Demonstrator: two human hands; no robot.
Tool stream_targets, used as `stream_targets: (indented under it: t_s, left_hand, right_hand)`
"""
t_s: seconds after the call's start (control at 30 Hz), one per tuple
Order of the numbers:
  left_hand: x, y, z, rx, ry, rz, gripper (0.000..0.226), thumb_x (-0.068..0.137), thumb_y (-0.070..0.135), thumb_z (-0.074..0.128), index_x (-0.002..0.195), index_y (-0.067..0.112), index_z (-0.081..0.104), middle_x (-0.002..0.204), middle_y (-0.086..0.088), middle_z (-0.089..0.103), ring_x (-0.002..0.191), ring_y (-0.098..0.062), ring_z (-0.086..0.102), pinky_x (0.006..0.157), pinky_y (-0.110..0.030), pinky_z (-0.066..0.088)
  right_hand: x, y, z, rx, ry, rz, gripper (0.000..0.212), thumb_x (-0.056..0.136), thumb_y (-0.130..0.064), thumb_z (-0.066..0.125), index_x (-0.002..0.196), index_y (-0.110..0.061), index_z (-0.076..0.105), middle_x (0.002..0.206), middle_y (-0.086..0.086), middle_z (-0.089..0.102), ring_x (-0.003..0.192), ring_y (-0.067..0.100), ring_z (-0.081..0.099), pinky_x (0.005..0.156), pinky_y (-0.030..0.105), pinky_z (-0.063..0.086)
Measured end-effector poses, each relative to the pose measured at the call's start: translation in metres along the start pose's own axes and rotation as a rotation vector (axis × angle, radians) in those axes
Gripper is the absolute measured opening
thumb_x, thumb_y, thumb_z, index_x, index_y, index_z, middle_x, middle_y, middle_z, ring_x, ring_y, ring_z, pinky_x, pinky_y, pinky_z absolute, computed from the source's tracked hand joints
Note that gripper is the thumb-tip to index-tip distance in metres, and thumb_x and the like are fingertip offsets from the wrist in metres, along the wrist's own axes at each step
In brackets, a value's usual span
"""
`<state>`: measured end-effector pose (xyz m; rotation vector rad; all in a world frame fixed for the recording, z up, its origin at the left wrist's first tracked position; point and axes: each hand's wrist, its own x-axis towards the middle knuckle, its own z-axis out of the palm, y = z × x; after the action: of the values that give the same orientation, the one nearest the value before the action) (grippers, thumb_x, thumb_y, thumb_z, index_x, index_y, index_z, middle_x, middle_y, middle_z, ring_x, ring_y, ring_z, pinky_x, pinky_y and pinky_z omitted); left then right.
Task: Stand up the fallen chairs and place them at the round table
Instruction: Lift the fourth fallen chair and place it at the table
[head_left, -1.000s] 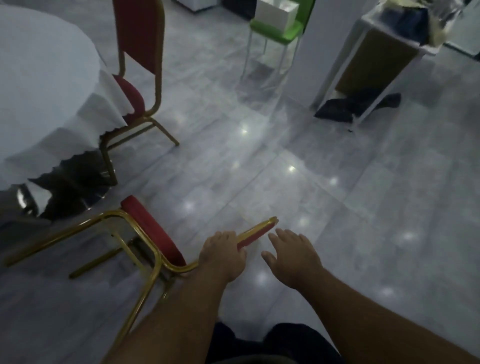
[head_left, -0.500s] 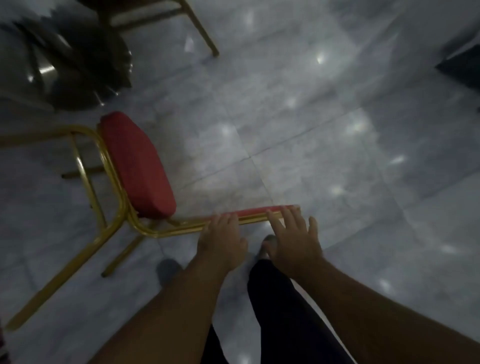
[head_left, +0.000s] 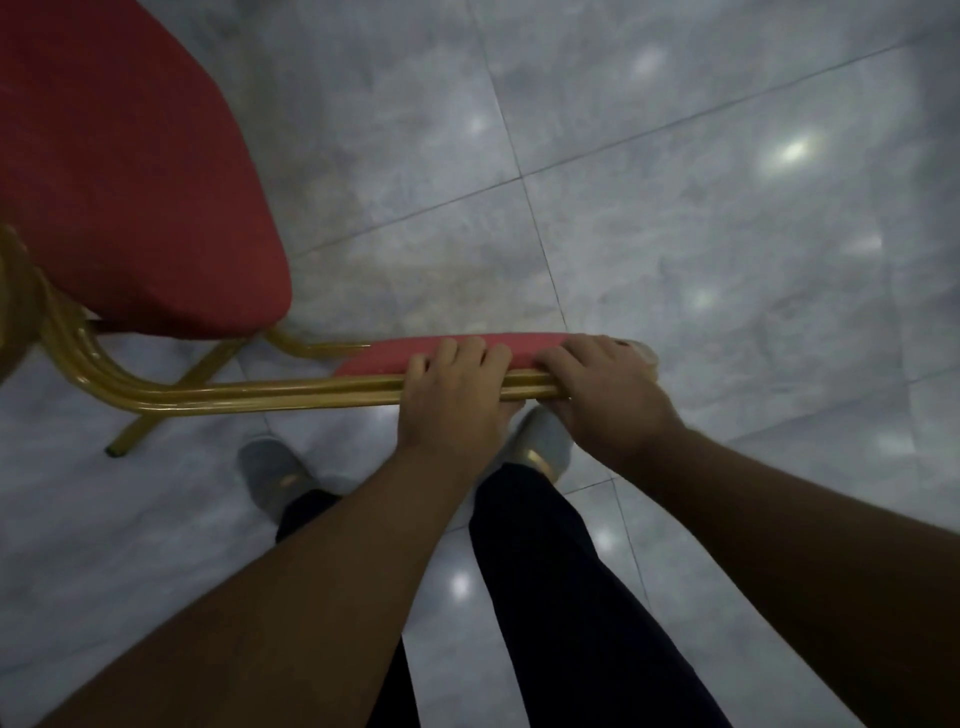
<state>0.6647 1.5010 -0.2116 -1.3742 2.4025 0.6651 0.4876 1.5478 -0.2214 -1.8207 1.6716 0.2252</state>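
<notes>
A fallen chair (head_left: 130, 171) with a gold metal frame and red padding lies on its back on the grey tiled floor. Its red seat fills the upper left; its backrest runs low across the middle, edge-on. My left hand (head_left: 454, 395) grips the gold side rail of the backrest, fingers curled over the red pad. My right hand (head_left: 605, 387) grips the same rail just to the right, at the backrest's top end. The round table is out of view.
My legs in dark trousers and grey slippers (head_left: 272, 475) stand right behind the backrest. One chair leg (head_left: 156, 418) touches the floor at the left. Glossy tiles with light reflections (head_left: 727, 208) spread beyond and to the right.
The view has dropped and closed in on the chair. Both hands went from reaching and resting on the backrest rail to gripping it side by side. The table and other chair left the view.
</notes>
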Motion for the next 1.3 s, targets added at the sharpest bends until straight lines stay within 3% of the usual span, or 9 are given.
stream_targets:
  t_s: [0.17,0.33,0.43,0.6,0.7,0.83,1.07,1.2,1.3]
  left_hand:
    - [0.003,-0.004,-0.004,0.097,0.098,0.113,0.031,0.080,0.040,0.076,0.097,0.022,0.058,0.095,-0.001,0.063,0.088,-0.028,0.060,0.067,-0.037,0.036]
    - [-0.014,-0.007,-0.037,0.034,0.058,0.100,0.021,0.089,0.034,0.067,0.104,0.022,0.058,0.105,0.000,0.062,0.099,-0.028,0.059,0.072,-0.037,0.032]
    - [-0.037,-0.014,-0.069,0.027,0.090,0.127,0.026,0.076,0.031,0.080,0.092,0.021,0.061,0.089,0.000,0.063,0.083,-0.028,0.061,0.065,-0.035,0.031]
    - [-0.102,-0.043,-0.134,-0.088,0.288,0.190,0.025,0.079,0.033,0.080,0.098,0.020,0.071,0.086,0.002,0.064,0.078,-0.023,0.061,0.063,-0.031,0.032]
    - [-0.150,-0.061,-0.176,-0.154,0.309,0.203,0.026,0.083,0.036,0.075,0.103,0.019,0.073,0.088,0.004,0.067,0.081,-0.021,0.063,0.064,-0.035,0.042]
    - [-0.216,-0.082,-0.212,-0.273,0.314,0.128,0.027,0.082,0.030,0.081,0.103,0.017,0.072,0.092,0.003,0.067,0.085,-0.020,0.061,0.071,-0.040,0.053]
    - [-0.296,-0.099,-0.278,-0.275,0.408,0.369,0.032,0.092,0.035,0.069,0.115,0.014,0.071,0.103,0.001,0.069,0.093,-0.019,0.063,0.078,-0.034,0.053]
    - [-0.343,-0.135,-0.309,-0.328,0.472,0.349,0.028,0.093,0.031,0.065,0.114,0.014,0.072,0.098,0.002,0.068,0.090,-0.018,0.062,0.072,-0.035,0.053]
    - [-0.387,-0.166,-0.323,-0.342,0.529,0.309,0.023,0.093,0.026,0.062,0.109,0.013,0.074,0.092,0.003,0.066,0.085,-0.017,0.061,0.067,-0.033,0.052]
  right_hand:
    - [-0.005,-0.003,-0.003,-0.124,0.162,-0.003,0.043,0.078,-0.033,0.081,0.117,-0.020,0.066,0.103,0.006,0.066,0.094,0.031,0.061,0.081,0.045,0.048]
    - [-0.019,-0.029,-0.022,-0.118,0.240,-0.005,0.046,0.072,-0.030,0.086,0.115,-0.022,0.070,0.098,0.005,0.067,0.092,0.032,0.061,0.080,0.046,0.049]
    - [-0.036,-0.055,-0.050,-0.087,0.311,0.004,0.047,0.068,-0.027,0.089,0.111,-0.020,0.072,0.092,0.006,0.067,0.084,0.032,0.060,0.074,0.044,0.049]
    - [-0.090,-0.097,-0.115,0.160,0.368,-0.080,0.036,0.084,-0.038,0.068,0.115,-0.021,0.067,0.098,0.000,0.063,0.088,0.024,0.053,0.076,0.041,0.044]
    - [-0.135,-0.116,-0.144,0.312,0.345,-0.049,0.032,0.087,-0.041,0.067,0.112,-0.021,0.062,0.105,-0.004,0.060,0.093,0.018,0.048,0.079,0.042,0.047]
    - [-0.174,-0.184,-0.161,0.338,0.387,-0.085,0.028,0.086,-0.021,0.076,0.112,-0.016,0.066,0.102,-0.001,0.061,0.089,0.020,0.047,0.073,0.044,0.047]
    - [-0.200,-0.317,-0.198,0.319,0.495,-0.210,0.036,0.093,-0.033,0.055,0.124,-0.020,0.068,0.103,-0.005,0.064,0.090,0.016,0.047,0.075,0.037,0.041]
    - [-0.204,-0.386,-0.218,0.207,0.590,-0.310,0.030,0.091,-0.026,0.059,0.117,-0.018,0.070,0.095,-0.001,0.063,0.083,0.020,0.049,0.071,0.037,0.038]
    - [-0.207,-0.433,-0.228,0.081,0.651,-0.405,0.026,0.089,-0.024,0.062,0.113,-0.020,0.070,0.087,-0.002,0.058,0.081,0.019,0.044,0.071,0.031,0.026]
